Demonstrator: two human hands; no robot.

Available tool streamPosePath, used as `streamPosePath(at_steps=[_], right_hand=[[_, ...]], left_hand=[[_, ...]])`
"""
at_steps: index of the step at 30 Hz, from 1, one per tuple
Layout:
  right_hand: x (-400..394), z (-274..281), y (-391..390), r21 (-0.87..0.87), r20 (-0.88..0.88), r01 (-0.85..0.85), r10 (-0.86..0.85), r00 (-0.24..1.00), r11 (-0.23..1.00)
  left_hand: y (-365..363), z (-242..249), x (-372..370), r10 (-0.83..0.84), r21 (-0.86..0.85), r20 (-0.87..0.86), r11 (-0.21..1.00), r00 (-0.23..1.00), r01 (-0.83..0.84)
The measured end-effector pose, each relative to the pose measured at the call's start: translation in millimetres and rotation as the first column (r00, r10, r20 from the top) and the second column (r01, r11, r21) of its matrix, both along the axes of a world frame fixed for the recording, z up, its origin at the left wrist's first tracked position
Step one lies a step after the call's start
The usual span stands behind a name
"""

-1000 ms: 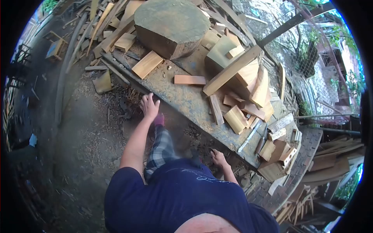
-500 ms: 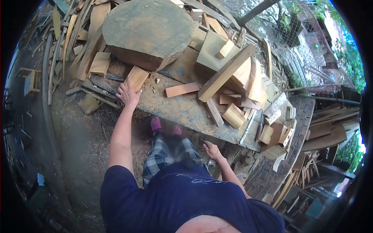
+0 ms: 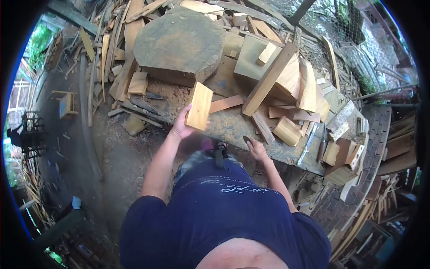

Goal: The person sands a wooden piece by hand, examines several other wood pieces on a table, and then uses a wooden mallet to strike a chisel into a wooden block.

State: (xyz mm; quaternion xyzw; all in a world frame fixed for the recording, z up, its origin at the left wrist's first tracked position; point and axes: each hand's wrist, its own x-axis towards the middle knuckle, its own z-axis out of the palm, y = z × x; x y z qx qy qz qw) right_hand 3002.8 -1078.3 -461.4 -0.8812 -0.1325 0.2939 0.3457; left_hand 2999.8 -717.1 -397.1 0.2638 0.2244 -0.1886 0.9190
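My left hand grips a light, rectangular wooden block along its left side. The block is raised in front of the workbench, with one long face turned up towards me. Lower and to the right, my right hand is closed round a small dark thing whose tip sticks out beyond the fingers; its kind cannot be made out. A reddish wooden strip lies on the bench just behind the held block.
A thick round log slab stands at the back of the bench. To the right, a long square beam leans across a large wood block. Short offcuts and a thin metal tool lie near the front edge.
My left hand has lifted the wooden block off the bench and brought it right and closer to me. My right hand stays low, still closed round the dark thing. The view has shifted.
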Motion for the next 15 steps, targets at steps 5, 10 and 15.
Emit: streamPosePath(at_steps=[5, 10, 15], right_hand=[[23.5, 12.2, 2.0, -0.012, -0.033, 0.036, -0.037, 0.999, 0.999], [24.5, -7.5, -8.6, 0.096, -0.009, 0.045, -0.045, 0.999, 0.994], [20.3, -18.9, -22.0, 0.112, -0.015, 0.063, -0.062, 0.998, 0.992]], left_hand=[[-35.6, 46.8, 32.6, -0.012, -0.247, 0.102, 0.968, 0.995, 0.037], [-51.6, 36.9, 52.3, -0.113, 0.215, 0.084, 0.972, 0.99, 0.093], [-63.8, 20.6, 59.2, -0.064, 0.476, 0.11, 0.88, 0.992, 0.004]])
